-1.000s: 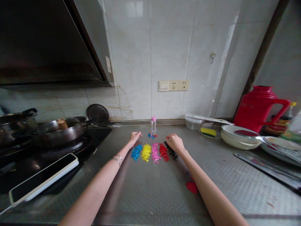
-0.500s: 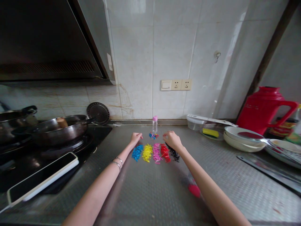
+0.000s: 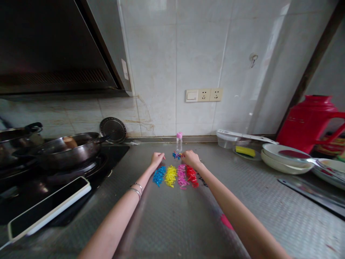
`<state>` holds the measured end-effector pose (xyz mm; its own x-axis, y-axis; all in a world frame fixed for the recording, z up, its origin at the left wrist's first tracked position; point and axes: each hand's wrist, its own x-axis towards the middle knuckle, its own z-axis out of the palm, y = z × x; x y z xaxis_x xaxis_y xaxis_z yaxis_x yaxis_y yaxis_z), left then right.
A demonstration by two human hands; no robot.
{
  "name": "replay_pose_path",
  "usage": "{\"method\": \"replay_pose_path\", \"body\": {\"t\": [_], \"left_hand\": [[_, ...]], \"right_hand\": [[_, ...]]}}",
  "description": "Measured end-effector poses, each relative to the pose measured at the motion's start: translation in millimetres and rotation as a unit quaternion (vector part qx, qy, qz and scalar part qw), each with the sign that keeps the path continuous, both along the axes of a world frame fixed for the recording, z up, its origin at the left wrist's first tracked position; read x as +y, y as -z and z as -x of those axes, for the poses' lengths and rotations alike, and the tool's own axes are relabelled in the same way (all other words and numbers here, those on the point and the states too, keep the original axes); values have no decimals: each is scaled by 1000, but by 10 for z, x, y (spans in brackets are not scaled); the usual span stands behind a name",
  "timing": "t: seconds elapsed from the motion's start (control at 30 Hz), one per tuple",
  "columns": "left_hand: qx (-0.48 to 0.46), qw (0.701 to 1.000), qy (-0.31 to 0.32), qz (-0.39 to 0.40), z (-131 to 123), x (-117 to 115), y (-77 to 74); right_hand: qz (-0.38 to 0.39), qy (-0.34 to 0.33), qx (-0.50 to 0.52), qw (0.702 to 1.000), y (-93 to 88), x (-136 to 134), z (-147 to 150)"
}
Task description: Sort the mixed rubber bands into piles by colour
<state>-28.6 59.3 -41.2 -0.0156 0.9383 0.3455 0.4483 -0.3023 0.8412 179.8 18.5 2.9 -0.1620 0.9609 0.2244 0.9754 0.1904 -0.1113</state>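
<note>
A small mixed pile of coloured bands (image 3: 176, 155), like little rubber bands, lies before a clear bottle with a pink cap (image 3: 179, 142). My right hand (image 3: 191, 158) reaches the pile's right side, its fingers pinched together; what is between them is hidden. To the left of the pile rests my left hand (image 3: 157, 158), fingers curled closed, contents too small to make out. Nearer to me lie sorted heaps in a row: blue (image 3: 159, 176), yellow (image 3: 170, 176), pink (image 3: 182, 176), red (image 3: 192, 176), and black (image 3: 202, 180), which my right forearm partly covers.
At left a phone (image 3: 51, 207) lies across the stove edge, with a pan (image 3: 67, 151) behind it. Stacked bowls (image 3: 287, 163), a yellow sponge (image 3: 245, 151), a knife (image 3: 312, 196) and a red thermos (image 3: 307, 126) stand at right. A pink object (image 3: 226, 221) shows beside my right forearm.
My right hand has moved left, from above the black heap to the mixed pile. My left hand stays nearly in place. The view has shifted slightly.
</note>
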Motion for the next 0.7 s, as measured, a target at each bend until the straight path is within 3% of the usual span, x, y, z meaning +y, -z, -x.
{"method": "replay_pose_path", "body": {"t": [0.27,0.7], "left_hand": [[18,1000,-14,-2,-2,0,-1],[42,999,-21,-9,7,12,4]], "right_hand": [[-7,32,16,999,116,70,82],[-24,36,25,999,115,57,-9]]}}
